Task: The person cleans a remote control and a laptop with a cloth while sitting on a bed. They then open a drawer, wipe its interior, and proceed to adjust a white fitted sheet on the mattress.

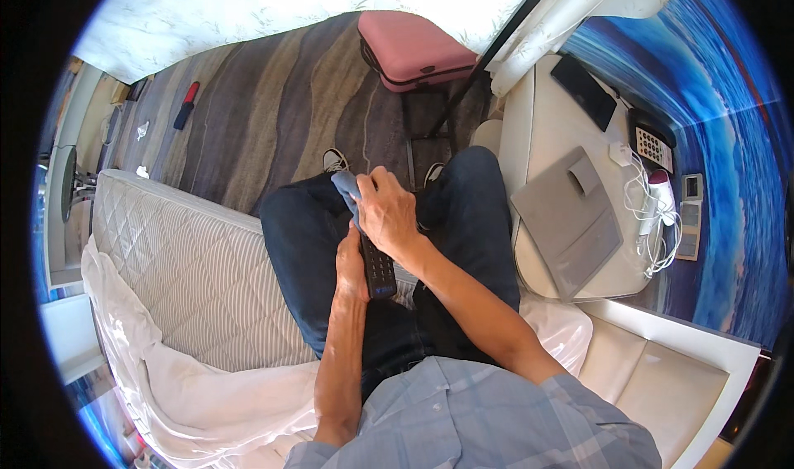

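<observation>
A black remote control [380,271] with rows of small buttons lies in my left hand [351,262], whose fingers wrap its side and underside. My right hand [387,212] is above the remote's far end, its fingers closed on a blue-grey cloth [346,191]. The cloth hangs over the far left side of that end, and the hand hides part of the remote. Both hands are over my lap, between my knees in dark jeans.
I sit on a quilted mattress [190,262] with a white sheet [207,386] pulled back. At right, a pale bedside table [529,138] bears a grey sleeve [579,229], a black tablet-like device [584,91], a telephone [651,142] and white cables [662,241]. A pink suitcase [418,47] stands ahead.
</observation>
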`<action>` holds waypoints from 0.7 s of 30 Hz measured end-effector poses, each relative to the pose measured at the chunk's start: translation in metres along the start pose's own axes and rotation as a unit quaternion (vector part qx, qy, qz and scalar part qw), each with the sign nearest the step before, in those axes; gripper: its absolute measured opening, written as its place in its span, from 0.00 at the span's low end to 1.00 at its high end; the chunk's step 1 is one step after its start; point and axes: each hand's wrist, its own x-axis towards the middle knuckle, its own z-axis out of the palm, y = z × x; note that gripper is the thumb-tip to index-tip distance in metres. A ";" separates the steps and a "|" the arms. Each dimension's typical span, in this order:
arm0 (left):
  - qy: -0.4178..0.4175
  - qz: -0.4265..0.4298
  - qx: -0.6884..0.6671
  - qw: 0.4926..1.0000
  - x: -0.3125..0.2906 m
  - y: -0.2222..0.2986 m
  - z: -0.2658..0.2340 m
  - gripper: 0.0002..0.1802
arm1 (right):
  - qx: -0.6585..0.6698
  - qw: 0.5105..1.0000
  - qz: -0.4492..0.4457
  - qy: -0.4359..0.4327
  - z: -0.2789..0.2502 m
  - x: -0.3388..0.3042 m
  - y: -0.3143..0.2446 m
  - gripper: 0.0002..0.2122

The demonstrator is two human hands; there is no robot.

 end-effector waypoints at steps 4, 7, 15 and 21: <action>0.030 -0.006 0.005 1.000 -0.005 0.002 -0.006 0.19 | 0.081 0.996 0.001 -0.032 -0.012 -0.032 -0.018 0.09; -0.105 -0.021 -0.110 0.988 0.025 -0.015 -0.040 0.21 | 0.141 0.989 0.006 -0.033 -0.024 -0.065 -0.035 0.08; -0.052 0.053 -0.048 0.996 0.007 -0.016 -0.017 0.20 | 0.019 0.990 -0.116 0.082 -0.026 -0.048 -0.017 0.13; -0.058 0.061 -0.035 0.996 -0.010 -0.007 0.002 0.21 | -0.008 0.991 -0.082 0.109 -0.026 0.010 -0.010 0.13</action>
